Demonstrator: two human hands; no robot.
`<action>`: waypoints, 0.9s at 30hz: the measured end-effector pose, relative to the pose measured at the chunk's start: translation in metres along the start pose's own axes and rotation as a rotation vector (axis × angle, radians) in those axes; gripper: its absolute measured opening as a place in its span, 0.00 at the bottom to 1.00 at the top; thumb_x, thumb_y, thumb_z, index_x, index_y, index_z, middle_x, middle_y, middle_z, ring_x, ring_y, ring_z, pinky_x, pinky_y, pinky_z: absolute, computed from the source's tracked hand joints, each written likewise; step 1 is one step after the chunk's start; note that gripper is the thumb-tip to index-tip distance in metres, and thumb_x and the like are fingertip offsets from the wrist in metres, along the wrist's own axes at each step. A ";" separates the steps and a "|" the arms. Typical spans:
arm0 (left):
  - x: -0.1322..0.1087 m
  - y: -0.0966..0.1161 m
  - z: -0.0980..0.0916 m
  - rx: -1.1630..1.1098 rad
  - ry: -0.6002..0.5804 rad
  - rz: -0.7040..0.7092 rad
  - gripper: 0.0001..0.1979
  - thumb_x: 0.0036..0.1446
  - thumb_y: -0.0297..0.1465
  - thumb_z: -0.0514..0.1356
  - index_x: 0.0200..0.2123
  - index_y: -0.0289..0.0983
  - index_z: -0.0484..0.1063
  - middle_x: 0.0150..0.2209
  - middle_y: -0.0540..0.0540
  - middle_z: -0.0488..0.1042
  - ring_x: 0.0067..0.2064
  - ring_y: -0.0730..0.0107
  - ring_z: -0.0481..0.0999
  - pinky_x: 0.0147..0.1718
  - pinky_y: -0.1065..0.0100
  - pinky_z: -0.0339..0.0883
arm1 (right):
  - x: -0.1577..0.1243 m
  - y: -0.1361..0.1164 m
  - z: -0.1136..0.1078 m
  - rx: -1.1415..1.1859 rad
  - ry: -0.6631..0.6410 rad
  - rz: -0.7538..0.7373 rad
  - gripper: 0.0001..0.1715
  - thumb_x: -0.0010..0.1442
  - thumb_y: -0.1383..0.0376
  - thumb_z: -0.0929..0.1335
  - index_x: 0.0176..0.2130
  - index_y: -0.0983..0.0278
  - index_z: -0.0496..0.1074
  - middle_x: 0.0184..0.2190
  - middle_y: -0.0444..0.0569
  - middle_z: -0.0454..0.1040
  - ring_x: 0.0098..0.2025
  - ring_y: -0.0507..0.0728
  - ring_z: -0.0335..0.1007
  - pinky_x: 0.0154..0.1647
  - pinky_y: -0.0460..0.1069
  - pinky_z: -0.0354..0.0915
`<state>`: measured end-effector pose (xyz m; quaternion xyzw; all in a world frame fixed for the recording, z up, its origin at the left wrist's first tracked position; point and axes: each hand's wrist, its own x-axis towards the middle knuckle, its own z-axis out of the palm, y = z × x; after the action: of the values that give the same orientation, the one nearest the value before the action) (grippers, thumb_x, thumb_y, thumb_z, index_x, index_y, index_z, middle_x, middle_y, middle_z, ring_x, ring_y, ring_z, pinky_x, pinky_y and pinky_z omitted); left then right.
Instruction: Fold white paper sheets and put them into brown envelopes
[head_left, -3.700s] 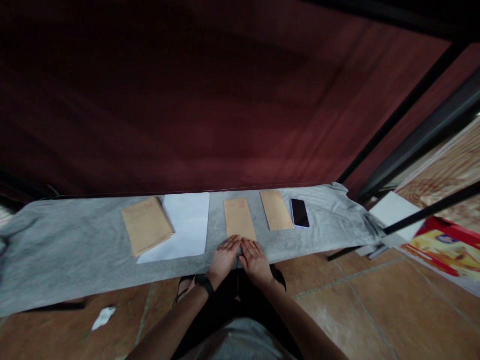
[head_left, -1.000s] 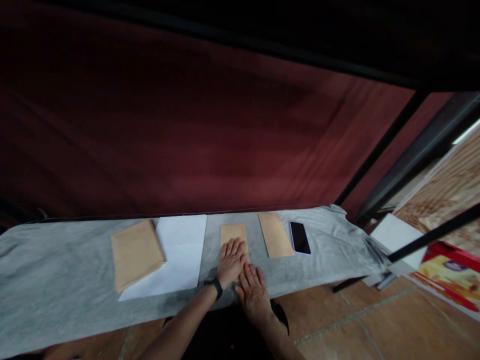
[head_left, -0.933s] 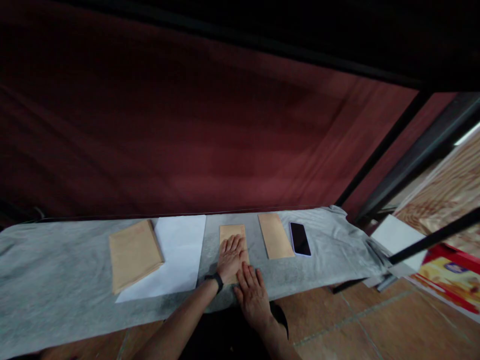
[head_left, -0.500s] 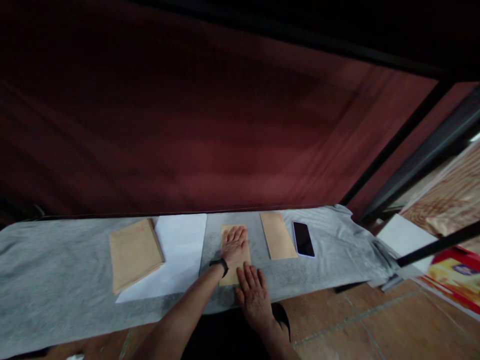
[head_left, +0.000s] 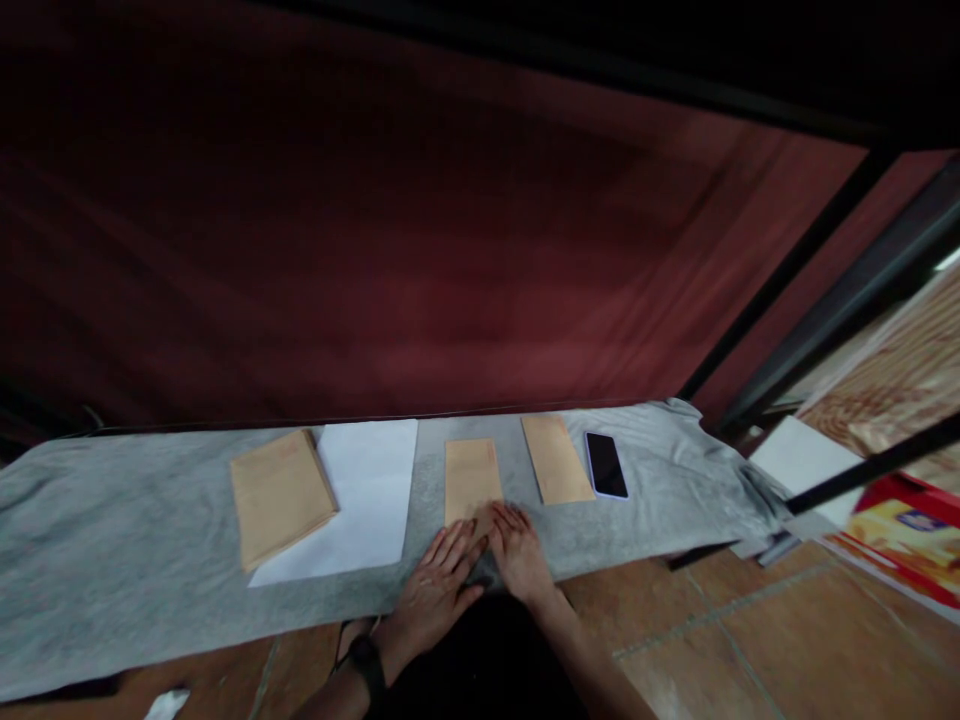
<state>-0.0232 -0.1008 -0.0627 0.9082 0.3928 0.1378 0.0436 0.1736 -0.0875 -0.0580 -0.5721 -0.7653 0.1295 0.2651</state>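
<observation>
A brown paper envelope [head_left: 472, 470] lies on the grey cloth in front of me, its near end covered by my hands. My left hand [head_left: 437, 590], with a dark band on its wrist, rests across the lower left of this end, fingers stretched out. At the lower right, my right hand [head_left: 519, 555] has its fingers bent together on the envelope's near end; its thumb is hidden. A darker brown fold shows between the hands. To the right lies a second brown envelope [head_left: 556, 460].
On the left, a stack of larger brown envelopes [head_left: 281, 490] overlaps a white paper sheet [head_left: 371, 490]. A phone [head_left: 606, 465] lies on the right. Grey cloth [head_left: 135, 540] covers the narrow surface, with a dark red panel [head_left: 450, 250] behind. A red and yellow box [head_left: 911, 530] stands far right.
My left hand has slid from the middle of the envelope toward me, uncovering its far part. My right hand has moved slightly up, its fingers now bent at the near end.
</observation>
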 end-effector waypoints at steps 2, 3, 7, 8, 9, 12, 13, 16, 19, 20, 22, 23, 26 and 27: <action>-0.001 -0.001 0.000 0.010 0.016 0.011 0.32 0.67 0.47 0.51 0.70 0.46 0.51 0.70 0.44 0.55 0.70 0.57 0.56 0.67 0.52 0.51 | 0.014 -0.001 0.003 0.016 -0.034 -0.072 0.24 0.71 0.65 0.57 0.62 0.62 0.68 0.64 0.53 0.67 0.67 0.58 0.60 0.68 0.59 0.54; -0.001 -0.001 0.000 0.016 0.025 0.012 0.32 0.67 0.47 0.52 0.70 0.45 0.52 0.70 0.43 0.56 0.69 0.56 0.57 0.67 0.52 0.51 | 0.021 -0.001 0.006 0.009 -0.054 -0.104 0.24 0.72 0.64 0.58 0.63 0.60 0.66 0.65 0.52 0.64 0.68 0.58 0.58 0.68 0.59 0.54; 0.001 -0.003 0.003 0.034 0.025 0.022 0.31 0.67 0.46 0.52 0.69 0.50 0.52 0.71 0.46 0.54 0.70 0.56 0.56 0.67 0.51 0.52 | 0.046 0.006 0.017 -0.071 -0.077 -0.116 0.27 0.71 0.60 0.59 0.67 0.59 0.60 0.69 0.51 0.58 0.70 0.59 0.52 0.70 0.59 0.50; 0.001 -0.003 0.003 0.036 0.019 0.020 0.30 0.67 0.46 0.52 0.69 0.51 0.52 0.71 0.46 0.53 0.70 0.56 0.56 0.66 0.50 0.52 | 0.052 0.010 0.019 -0.087 -0.069 -0.102 0.28 0.71 0.60 0.60 0.68 0.59 0.59 0.69 0.51 0.58 0.70 0.59 0.52 0.70 0.59 0.49; 0.001 -0.003 0.003 0.038 0.013 0.016 0.30 0.67 0.46 0.52 0.69 0.52 0.51 0.71 0.46 0.53 0.70 0.55 0.56 0.66 0.50 0.53 | 0.058 0.013 0.020 -0.100 -0.060 -0.087 0.29 0.71 0.60 0.60 0.68 0.59 0.58 0.69 0.52 0.58 0.70 0.59 0.51 0.70 0.59 0.48; 0.001 -0.003 0.002 0.035 0.001 0.002 0.30 0.67 0.46 0.53 0.69 0.52 0.51 0.71 0.46 0.53 0.70 0.56 0.56 0.66 0.50 0.54 | 0.076 0.022 0.019 -0.118 -0.024 -0.040 0.29 0.71 0.60 0.60 0.68 0.59 0.57 0.68 0.52 0.58 0.71 0.58 0.51 0.71 0.59 0.46; 0.001 -0.003 0.002 0.033 0.002 0.000 0.30 0.67 0.45 0.53 0.69 0.53 0.52 0.71 0.47 0.53 0.70 0.56 0.56 0.66 0.50 0.54 | 0.083 0.023 0.018 -0.121 -0.016 -0.022 0.29 0.71 0.60 0.60 0.68 0.59 0.57 0.69 0.52 0.58 0.71 0.58 0.51 0.71 0.58 0.46; 0.000 -0.002 0.002 0.028 0.009 0.002 0.29 0.67 0.44 0.53 0.69 0.52 0.53 0.71 0.47 0.53 0.70 0.57 0.55 0.66 0.51 0.53 | 0.097 0.023 0.015 -0.126 -0.019 0.031 0.30 0.70 0.61 0.60 0.68 0.62 0.57 0.69 0.54 0.57 0.71 0.58 0.50 0.71 0.57 0.45; 0.001 -0.001 0.002 0.031 -0.001 -0.002 0.30 0.66 0.43 0.55 0.69 0.52 0.53 0.71 0.46 0.52 0.70 0.56 0.55 0.66 0.51 0.54 | 0.095 0.017 0.014 -0.125 -0.010 0.068 0.30 0.70 0.61 0.59 0.68 0.65 0.58 0.68 0.57 0.59 0.71 0.60 0.49 0.71 0.60 0.44; 0.001 -0.001 0.002 0.030 -0.004 -0.004 0.30 0.66 0.43 0.55 0.69 0.51 0.54 0.71 0.46 0.53 0.70 0.56 0.55 0.66 0.51 0.55 | 0.089 0.015 0.015 -0.125 0.001 0.075 0.30 0.71 0.60 0.59 0.68 0.65 0.58 0.67 0.58 0.59 0.71 0.61 0.49 0.70 0.61 0.44; 0.001 0.000 0.002 0.024 -0.004 -0.006 0.29 0.66 0.43 0.55 0.68 0.51 0.55 0.71 0.46 0.54 0.70 0.56 0.55 0.66 0.50 0.55 | 0.069 0.011 0.017 -0.125 0.012 0.057 0.30 0.71 0.59 0.58 0.68 0.66 0.59 0.67 0.58 0.59 0.71 0.62 0.50 0.70 0.63 0.44; 0.001 0.000 0.003 0.020 -0.002 -0.006 0.29 0.66 0.43 0.55 0.68 0.51 0.56 0.71 0.46 0.55 0.70 0.56 0.56 0.66 0.50 0.55 | 0.055 0.009 0.018 -0.124 0.008 0.031 0.30 0.71 0.60 0.57 0.68 0.66 0.59 0.68 0.58 0.58 0.71 0.63 0.51 0.70 0.63 0.45; 0.001 0.000 0.002 0.020 -0.003 -0.002 0.29 0.65 0.43 0.55 0.68 0.49 0.57 0.70 0.46 0.56 0.70 0.56 0.56 0.66 0.51 0.54 | 0.006 0.009 0.017 -0.120 0.010 -0.087 0.30 0.72 0.59 0.57 0.69 0.64 0.55 0.69 0.54 0.56 0.70 0.60 0.52 0.70 0.60 0.48; 0.001 0.000 0.001 0.024 -0.005 -0.001 0.29 0.65 0.43 0.55 0.68 0.49 0.56 0.70 0.45 0.56 0.70 0.56 0.57 0.66 0.51 0.54 | -0.009 0.009 0.016 -0.125 0.032 -0.097 0.30 0.72 0.59 0.57 0.69 0.63 0.55 0.69 0.54 0.57 0.70 0.60 0.53 0.70 0.59 0.48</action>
<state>-0.0221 -0.1004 -0.0634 0.9087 0.3949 0.1309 0.0337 0.1741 -0.0912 -0.0781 -0.5517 -0.7944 0.0591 0.2471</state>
